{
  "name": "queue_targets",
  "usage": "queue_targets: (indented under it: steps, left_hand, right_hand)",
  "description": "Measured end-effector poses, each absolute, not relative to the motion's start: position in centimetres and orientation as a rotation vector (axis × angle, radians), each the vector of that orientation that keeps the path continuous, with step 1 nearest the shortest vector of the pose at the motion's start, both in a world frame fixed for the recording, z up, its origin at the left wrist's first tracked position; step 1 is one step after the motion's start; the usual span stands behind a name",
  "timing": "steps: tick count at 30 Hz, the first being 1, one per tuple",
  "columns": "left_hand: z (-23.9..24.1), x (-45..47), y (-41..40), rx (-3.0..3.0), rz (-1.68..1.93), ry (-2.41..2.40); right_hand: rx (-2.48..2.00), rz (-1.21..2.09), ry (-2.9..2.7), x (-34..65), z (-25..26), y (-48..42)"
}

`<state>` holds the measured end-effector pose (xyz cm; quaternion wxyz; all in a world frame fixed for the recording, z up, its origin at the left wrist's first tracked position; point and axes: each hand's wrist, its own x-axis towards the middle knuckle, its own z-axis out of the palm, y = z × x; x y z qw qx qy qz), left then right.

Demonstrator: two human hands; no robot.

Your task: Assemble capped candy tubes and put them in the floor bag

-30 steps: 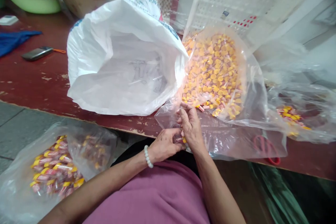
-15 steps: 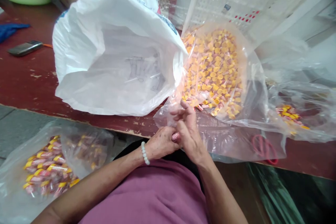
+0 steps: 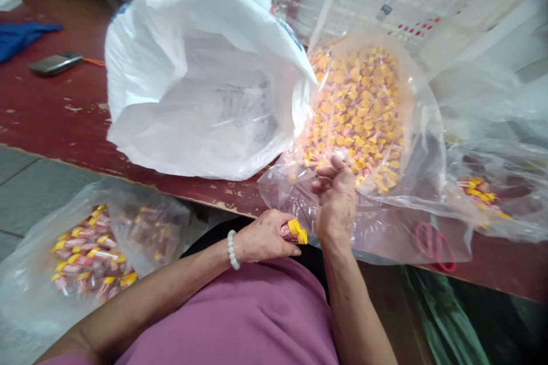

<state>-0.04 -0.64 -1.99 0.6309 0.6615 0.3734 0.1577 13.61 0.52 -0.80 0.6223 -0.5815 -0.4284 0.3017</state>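
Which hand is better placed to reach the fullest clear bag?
Likely the right hand: it looks empty and is closer to that clear bag, while the left hand holds yellow-capped pieces.

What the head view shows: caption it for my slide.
Left hand holding yellow-capped tubes, right hand at a clear bag of yellow-topped pieces beside an open white bag.

Pale, diffuse light glares on the clear bag (image 3: 428, 128), with blur softening the dark top-right corner.
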Motion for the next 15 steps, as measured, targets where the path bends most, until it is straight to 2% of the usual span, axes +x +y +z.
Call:
queue_targets:
  steps: [4, 7, 10, 12, 15]
  left_hand:
    - [-2.5, -1.6, -0.7, 1.164, 0.419, 0.784]
    - [-2.5, -2.7, -1.3, 0.825, 0.451, 0.74]
    - [-2.9, -3.9, -2.0, 0.508, 0.544, 0.761]
    - [-3.2, -5.0, -2.6, 0.39, 0.624, 0.806]
    - [-3.2, -7.7, -3.9, 0.37, 0.788, 0.852]
  right_hand:
    - [-1.389, 0.613, -1.168, 14.5, -0.7, -1.0]
    - [-1.359, 0.598, -1.727, 13.1, -1.9, -3.1]
    - [-1.226, 0.366, -2.154, 10.7, -3.9, -4.2]
    - [-1.142, 0.288, -2.212, 8.5, -4.9, -4.2]
    - [-0.956, 0.371, -2.289, 5.3, -5.1, -3.6]
